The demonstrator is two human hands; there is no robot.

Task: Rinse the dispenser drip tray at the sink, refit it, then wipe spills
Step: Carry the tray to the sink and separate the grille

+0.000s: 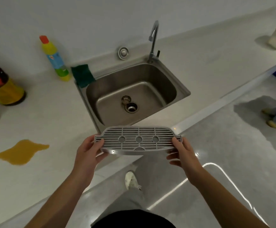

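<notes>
The left hand (88,149) and the right hand (180,153) each pinch one end of the drip tray (138,140), thumbs on top, fingers curled under. They hold it flat, likely so nothing drips out. It hangs just near the sink (181,89), over the worktop (40,122) edge. Both arms reach forward. The tap (153,38) is far behind. A yellow spill (22,152) lies to the left.

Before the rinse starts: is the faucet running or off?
Off. No stream falls from the faucet into the sink, and no water shows pooling round the drain.
</notes>
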